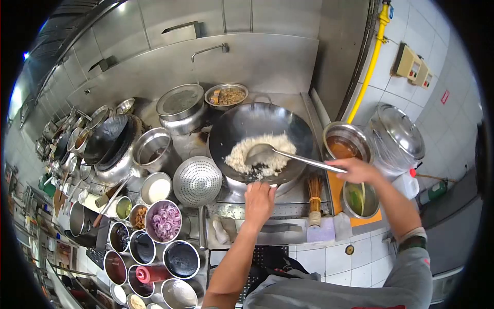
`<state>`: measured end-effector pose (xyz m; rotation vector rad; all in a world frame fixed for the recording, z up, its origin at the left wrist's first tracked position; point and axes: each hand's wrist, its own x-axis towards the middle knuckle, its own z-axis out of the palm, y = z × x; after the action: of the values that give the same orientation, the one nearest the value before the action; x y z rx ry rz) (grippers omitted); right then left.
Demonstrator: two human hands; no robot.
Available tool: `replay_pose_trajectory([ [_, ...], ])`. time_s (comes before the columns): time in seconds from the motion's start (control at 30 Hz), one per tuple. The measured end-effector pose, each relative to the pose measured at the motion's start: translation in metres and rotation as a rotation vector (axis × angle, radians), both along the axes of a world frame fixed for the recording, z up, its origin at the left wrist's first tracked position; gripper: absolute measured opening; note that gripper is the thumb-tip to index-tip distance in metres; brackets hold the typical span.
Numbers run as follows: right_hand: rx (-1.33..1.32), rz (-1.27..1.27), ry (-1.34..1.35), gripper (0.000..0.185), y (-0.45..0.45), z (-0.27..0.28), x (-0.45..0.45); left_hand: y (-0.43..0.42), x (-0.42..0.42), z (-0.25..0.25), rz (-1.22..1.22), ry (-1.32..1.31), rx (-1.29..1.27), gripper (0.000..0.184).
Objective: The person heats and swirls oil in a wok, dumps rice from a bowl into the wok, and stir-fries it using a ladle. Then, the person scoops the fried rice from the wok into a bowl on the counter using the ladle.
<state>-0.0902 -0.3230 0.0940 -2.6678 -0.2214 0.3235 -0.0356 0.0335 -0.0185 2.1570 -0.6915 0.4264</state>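
My left hand [260, 203] is closed on the near rim of a large dark wok [247, 121]; a bit of something white shows beside its fingers. A mound of pale rice [280, 141] lies in the wok. In my right hand [355, 170] is the handle of a metal ladle [261, 153], whose bowl rests in the rice at the wok's middle. The ladle's handle runs over the wok's right rim.
A perforated strainer [197, 180] lies left of the wok, near a bowl of sliced onion [163, 221] and several sauce pots. On the right are a pot of reddish liquid [346, 147], a bamboo brush [315, 198] and a lidded container [399, 131]. A faucet [210, 50] is behind.
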Motion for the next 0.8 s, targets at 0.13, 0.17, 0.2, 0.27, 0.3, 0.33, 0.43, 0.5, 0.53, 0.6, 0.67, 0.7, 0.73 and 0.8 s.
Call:
replay_pose_trajectory([
  [0.13, 0.032, 0.038, -0.396, 0.054, 0.031, -0.011, -0.004, 0.03, -0.051, -0.023, -0.093, -0.064, -0.076, 0.015],
  [0.17, 0.218, -0.063, -0.232, 0.054, 0.04, 0.003, -0.016, 0.028, -0.052, -0.005, -0.061, 0.031, 0.015, 0.014],
  [0.2, 0.397, -0.188, -0.088, 0.054, 0.054, 0.022, -0.026, 0.022, -0.037, 0.008, -0.041, 0.012, 0.045, 0.015],
  [0.27, 0.729, -0.536, 0.272, 0.054, 0.08, 0.078, -0.022, 0.005, 0.002, 0.024, -0.005, -0.009, -0.015, 0.013],
  [0.3, 0.85, -0.54, 0.28, 0.05, 0.079, 0.086, -0.017, 0.0, 0.015, 0.022, 0.008, -0.015, -0.003, 0.013],
  [0.33, 0.925, -0.562, 0.312, 0.049, 0.076, 0.09, -0.011, -0.006, 0.031, 0.017, 0.024, -0.028, 0.004, 0.012],
  [0.43, 1.131, -0.62, 0.449, 0.044, 0.051, 0.073, 0.008, -0.017, 0.049, -0.012, 0.053, -0.031, 0.026, 0.014],
  [0.5, 1.055, -0.715, 0.575, 0.046, 0.041, 0.015, 0.039, -0.019, 0.054, -0.017, 0.064, -0.008, 0.051, 0.014],
  [0.53, 1.014, -0.769, 0.636, 0.047, 0.037, -0.001, 0.047, -0.02, 0.052, -0.016, 0.064, -0.003, 0.047, 0.015],
  [0.6, 0.642, -0.605, 0.486, 0.05, 0.05, 0.004, 0.062, -0.019, 0.05, -0.009, 0.062, -0.002, 0.032, 0.017],
  [0.67, 0.46, -0.498, 0.448, 0.051, 0.053, 0.015, 0.061, -0.007, 0.035, 0.005, 0.098, -0.061, -0.004, 0.02],
  [0.7, 0.457, -0.477, 0.468, 0.052, 0.048, 0.033, 0.053, -0.001, 0.033, 0.015, 0.116, -0.098, -0.022, 0.022],
  [0.73, 0.452, -0.455, 0.487, 0.052, 0.039, 0.041, 0.049, 0.004, 0.032, 0.024, 0.114, -0.082, -0.003, 0.023],
  [0.8, 0.64, -0.524, 0.626, 0.041, 0.023, 0.024, 0.053, 0.009, 0.024, 0.034, 0.109, -0.042, 0.028, 0.026],
])
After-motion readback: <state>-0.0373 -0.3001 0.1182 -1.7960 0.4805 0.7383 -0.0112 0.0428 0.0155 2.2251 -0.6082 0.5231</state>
